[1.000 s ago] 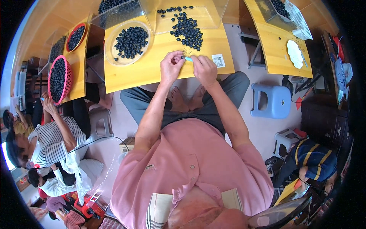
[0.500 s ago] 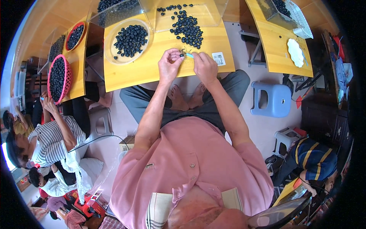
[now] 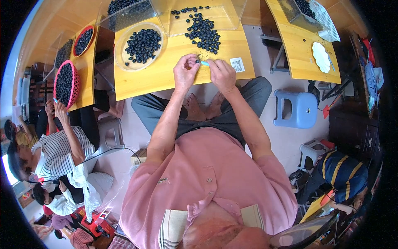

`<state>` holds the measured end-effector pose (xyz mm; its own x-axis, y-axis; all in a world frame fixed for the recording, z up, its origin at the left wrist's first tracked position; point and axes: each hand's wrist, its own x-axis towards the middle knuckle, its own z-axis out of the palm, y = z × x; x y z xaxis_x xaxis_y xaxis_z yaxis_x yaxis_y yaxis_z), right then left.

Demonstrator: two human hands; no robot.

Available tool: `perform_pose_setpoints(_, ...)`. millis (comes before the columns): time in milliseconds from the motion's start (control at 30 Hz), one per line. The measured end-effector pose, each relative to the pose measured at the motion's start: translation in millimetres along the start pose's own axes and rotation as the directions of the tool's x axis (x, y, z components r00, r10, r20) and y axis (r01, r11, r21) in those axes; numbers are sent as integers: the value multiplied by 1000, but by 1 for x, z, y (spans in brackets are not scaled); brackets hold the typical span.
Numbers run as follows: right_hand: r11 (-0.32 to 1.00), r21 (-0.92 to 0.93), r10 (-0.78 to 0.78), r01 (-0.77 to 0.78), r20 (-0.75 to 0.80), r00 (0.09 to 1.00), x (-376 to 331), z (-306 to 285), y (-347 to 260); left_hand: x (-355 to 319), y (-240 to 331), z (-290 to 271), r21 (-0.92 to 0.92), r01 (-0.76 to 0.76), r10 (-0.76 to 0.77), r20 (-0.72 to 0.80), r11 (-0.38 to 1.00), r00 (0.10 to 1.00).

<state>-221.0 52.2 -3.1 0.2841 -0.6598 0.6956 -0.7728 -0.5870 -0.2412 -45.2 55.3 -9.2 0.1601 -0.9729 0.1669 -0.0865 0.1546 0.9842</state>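
Observation:
My left hand (image 3: 185, 74) pinches one small round black piece (image 3: 197, 62), berry- or bead-like, between thumb and fingertips over the yellow table's near edge. In my right hand (image 3: 223, 75) is a slim tool with a light-blue handle (image 3: 205, 63), its tip against or very close to that piece; the tip is too small to make out. Brownish crumbs (image 3: 202, 55) lie just beyond my fingers. Farther off is a loose heap of similar black pieces (image 3: 204, 35). To the left, a round clear plastic tray (image 3: 120, 54) holds many more.
A clear box (image 3: 141, 18) stands at the back left. A white label card (image 3: 237, 64) lies right of my right hand. On the left table, a pink basket (image 3: 75, 85) holds black pieces beside a co-worker. A blue stool (image 3: 295, 108) stands at right.
My hands stay nearly in place, with the tool and the black piece shifted very slightly. At left, the co-worker's hands have moved toward the pink basket.

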Motion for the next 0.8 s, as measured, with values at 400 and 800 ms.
perform_pose_setpoints(400,995,-56,81,-82,-11,997,-2,-1,0,15,25,-37,224,-209,254,-193,952,948)
perform_pose_setpoints(800,994,17,107,-106,-44,993,1,-2,-1,68,31,-34,589,-400,361,190,702,913)
